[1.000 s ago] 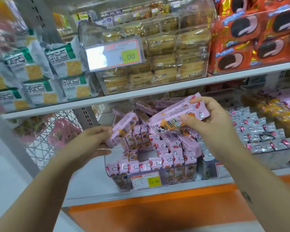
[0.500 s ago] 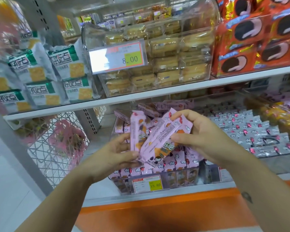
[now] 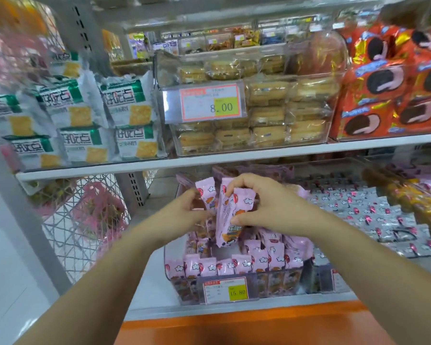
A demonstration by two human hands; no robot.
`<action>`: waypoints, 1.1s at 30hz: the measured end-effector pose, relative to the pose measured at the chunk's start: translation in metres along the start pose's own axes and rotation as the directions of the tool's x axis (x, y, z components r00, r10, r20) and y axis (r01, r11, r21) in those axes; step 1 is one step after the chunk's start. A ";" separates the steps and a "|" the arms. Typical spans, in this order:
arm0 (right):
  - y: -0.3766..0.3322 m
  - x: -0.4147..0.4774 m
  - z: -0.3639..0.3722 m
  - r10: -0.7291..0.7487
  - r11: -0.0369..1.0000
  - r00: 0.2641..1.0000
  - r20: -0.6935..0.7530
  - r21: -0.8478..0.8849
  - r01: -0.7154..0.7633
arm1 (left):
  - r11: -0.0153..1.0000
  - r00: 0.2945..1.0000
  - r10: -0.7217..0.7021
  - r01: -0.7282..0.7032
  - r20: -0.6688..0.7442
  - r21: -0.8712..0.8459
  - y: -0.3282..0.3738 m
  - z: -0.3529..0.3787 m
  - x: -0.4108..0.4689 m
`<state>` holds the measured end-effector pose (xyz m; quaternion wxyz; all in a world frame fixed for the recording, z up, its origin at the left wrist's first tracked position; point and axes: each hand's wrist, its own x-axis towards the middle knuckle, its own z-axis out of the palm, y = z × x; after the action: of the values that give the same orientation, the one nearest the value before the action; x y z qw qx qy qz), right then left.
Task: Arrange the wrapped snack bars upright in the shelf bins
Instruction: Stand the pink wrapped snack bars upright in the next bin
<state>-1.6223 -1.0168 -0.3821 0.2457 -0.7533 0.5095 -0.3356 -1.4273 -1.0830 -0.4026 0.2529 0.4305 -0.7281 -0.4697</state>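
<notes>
A shop's snack aisle: white shelf boards point(image 3: 234, 161) carry stacks of identical cracker packs point(image 3: 128, 98) and red-wrapped sandwich biscuits point(image 3: 373, 120). The clear plastic bins point(image 3: 339, 58) bear printed price labels (the upper label point(image 3: 210, 103) reads 8.00, the lower label point(image 3: 225, 290) 15.80).

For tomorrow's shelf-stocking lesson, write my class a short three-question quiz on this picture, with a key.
1. True or false: the right hand grips pink snack bars above the clear bin.
2. That bin's price tag reads: A 8.00, B 15.80, C 5.80?
3. What colour are the wrappers in the next bin rightward?
Key: 1 true; 2 B; 3 silver-grey.
</notes>
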 end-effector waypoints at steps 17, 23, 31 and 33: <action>0.020 -0.011 0.008 0.018 0.931 0.994 -0.104 -0.361 -0.054 | 0.870 0.833 -0.417 0.482 0.363 -0.106 -0.035 0.030 0.042; 0.044 -0.038 -0.013 0.014 0.933 0.938 -0.347 -0.333 -0.138 | 0.848 0.832 -0.418 0.501 0.364 -0.172 -0.039 0.040 0.053; 0.055 -0.047 -0.014 0.085 0.953 0.957 -0.276 -0.259 -0.160 | 0.903 0.831 -0.329 0.415 0.448 -0.106 -0.029 0.037 0.043; 0.055 -0.047 -0.016 0.076 0.956 0.962 -0.263 -0.254 -0.145 | 0.934 0.834 -0.337 0.353 0.437 0.046 -0.030 0.039 0.041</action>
<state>-1.6792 -0.9929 -0.4227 0.0927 -0.7014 0.6191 -0.3408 -1.4660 -1.1059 -0.4476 0.0018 0.4332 -0.6678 -0.6053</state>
